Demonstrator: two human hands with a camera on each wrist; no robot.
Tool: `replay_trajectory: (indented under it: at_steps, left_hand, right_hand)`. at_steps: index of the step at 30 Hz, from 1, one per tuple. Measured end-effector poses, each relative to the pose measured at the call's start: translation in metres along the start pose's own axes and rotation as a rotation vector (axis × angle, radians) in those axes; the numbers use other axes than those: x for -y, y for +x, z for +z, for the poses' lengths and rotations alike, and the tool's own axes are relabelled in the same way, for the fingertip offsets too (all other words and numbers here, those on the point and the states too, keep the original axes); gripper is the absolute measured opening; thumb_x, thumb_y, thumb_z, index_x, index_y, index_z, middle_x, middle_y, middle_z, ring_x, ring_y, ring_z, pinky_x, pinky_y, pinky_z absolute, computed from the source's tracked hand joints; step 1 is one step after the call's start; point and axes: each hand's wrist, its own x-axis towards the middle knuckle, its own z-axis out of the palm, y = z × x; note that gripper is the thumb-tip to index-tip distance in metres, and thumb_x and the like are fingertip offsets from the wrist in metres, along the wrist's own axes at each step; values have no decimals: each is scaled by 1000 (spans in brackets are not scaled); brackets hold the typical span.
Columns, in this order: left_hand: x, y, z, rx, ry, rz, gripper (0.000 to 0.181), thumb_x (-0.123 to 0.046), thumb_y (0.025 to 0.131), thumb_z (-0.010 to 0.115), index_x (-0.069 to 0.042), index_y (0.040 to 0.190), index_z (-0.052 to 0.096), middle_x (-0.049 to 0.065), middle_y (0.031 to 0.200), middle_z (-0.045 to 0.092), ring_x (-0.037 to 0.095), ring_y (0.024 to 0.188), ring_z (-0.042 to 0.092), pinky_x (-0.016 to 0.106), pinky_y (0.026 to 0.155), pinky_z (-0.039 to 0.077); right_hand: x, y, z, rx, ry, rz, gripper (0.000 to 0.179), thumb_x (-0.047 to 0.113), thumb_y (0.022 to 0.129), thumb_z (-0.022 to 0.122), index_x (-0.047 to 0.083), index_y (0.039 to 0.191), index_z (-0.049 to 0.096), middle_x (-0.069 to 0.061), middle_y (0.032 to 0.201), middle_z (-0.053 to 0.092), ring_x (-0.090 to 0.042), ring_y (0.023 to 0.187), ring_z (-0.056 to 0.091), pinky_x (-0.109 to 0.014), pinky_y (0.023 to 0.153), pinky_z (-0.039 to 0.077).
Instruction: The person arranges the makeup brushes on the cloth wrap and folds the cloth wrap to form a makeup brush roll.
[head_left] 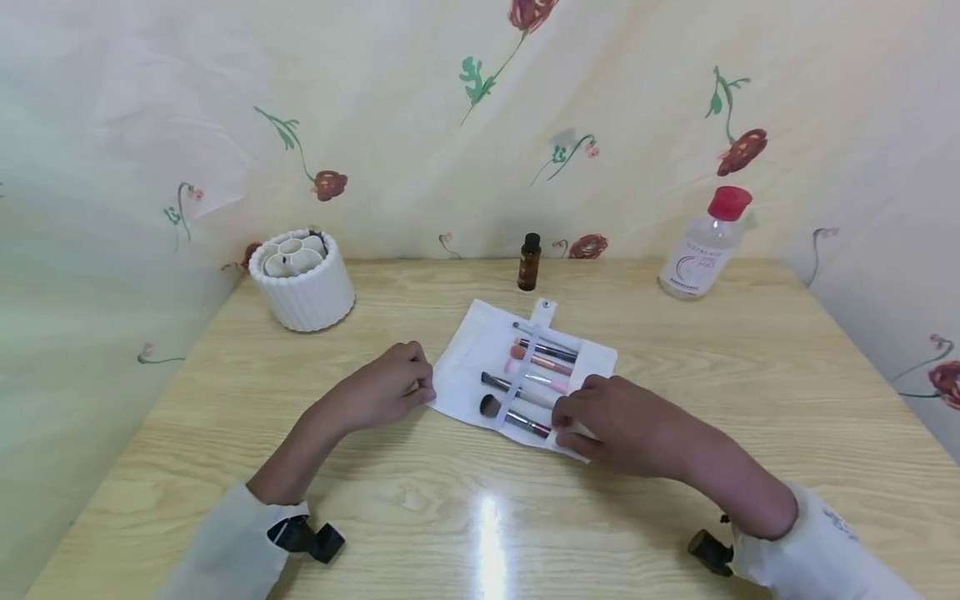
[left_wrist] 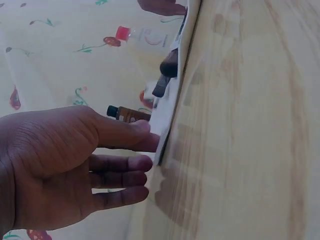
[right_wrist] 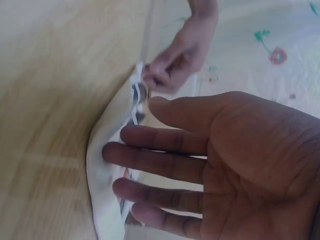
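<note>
My left hand point(head_left: 386, 387) pinches the left corner of the white brush case point(head_left: 465, 358) between thumb and index finger, its other fingers loosely bent below. My right hand point(head_left: 626, 425) stands wide, fingers nearly straight and thumb apart, fingertips touching the case's right flap. The case lies unfolded between my hands on the desk point(head_left: 420, 517), its near edge slanting towards my right hand. Makeup brushes point(head_left: 528, 423) lie in it side by side under a pale strap point(head_left: 519, 373). Its snap tab point(head_left: 543, 312) points away from me.

Wood stretches on the near side of both hands and out beyond each to the desk's side edges. Ahead-left of my left hand stands a white ribbed holder point(head_left: 303, 287); beyond the case, a small brown bottle point(head_left: 528, 265); ahead-right of my right hand, a red-capped bottle point(head_left: 697, 254), near the far edge.
</note>
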Motion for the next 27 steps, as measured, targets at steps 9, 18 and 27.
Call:
replay_trajectory:
  at_steps: [9, 18, 27]
  left_hand:
    - [-20, 3, 5, 95, -23, 125, 28, -26, 89, 78, -22, 68, 60, -7, 90, 49, 13, 89, 43, 27, 75, 41]
    - [-22, -9, 12, 148, 18, 146, 33, -37, 80, 85, -29, 68, 55, -14, 90, 47, 7, 88, 41, 25, 78, 40]
    - [-20, -6, 9, 149, 18, 164, 33, -34, 83, 83, -27, 69, 54, -11, 89, 47, 9, 87, 42, 26, 78, 40]
  right_hand:
    - [-29, -6, -9, 71, -7, 67, 23, 25, 89, 77, 20, 108, 67, 4, 113, 63, -17, 96, 54, -41, 85, 51]
    - [-32, -11, 13, 40, 4, -8, 30, 27, 91, 75, 14, 117, 66, 1, 123, 59, -14, 106, 53, -35, 90, 52]
    - [-35, -12, 12, -34, -9, -11, 19, 20, 88, 79, 17, 106, 73, 2, 107, 60, -10, 93, 52, -29, 78, 53]
